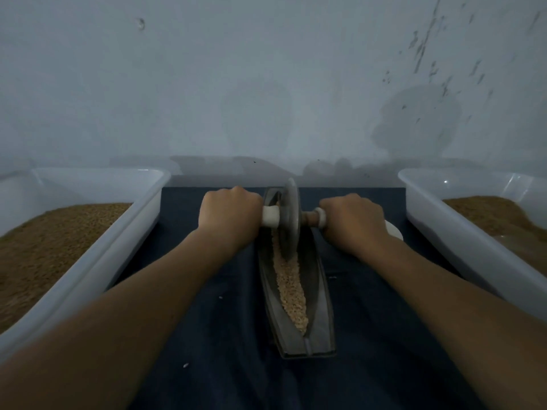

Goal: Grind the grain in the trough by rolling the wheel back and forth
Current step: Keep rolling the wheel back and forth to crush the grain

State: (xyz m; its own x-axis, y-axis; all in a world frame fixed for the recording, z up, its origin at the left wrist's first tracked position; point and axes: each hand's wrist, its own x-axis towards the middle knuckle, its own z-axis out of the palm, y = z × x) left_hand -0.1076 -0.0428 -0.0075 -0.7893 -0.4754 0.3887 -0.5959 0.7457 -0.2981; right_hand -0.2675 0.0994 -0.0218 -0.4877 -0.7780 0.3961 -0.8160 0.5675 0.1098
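My left hand [229, 216] and right hand [352, 221] curl tight round the wheel [288, 220] axle's handles, over the trough [296, 291] of grain [291, 287].

Both forearms reach forward; left hand [229, 213] and right hand [353, 218] curl, knuckles up, round the axle [308, 216] ends.

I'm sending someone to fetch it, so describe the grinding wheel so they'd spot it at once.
Between two white tubs of brown grain lies a dark blue cloth bearing a long dark trough. The wheel stands upright near its far end: a thin grey disc on a crosswise axle gripped by the left hand and right hand, the only disc there.
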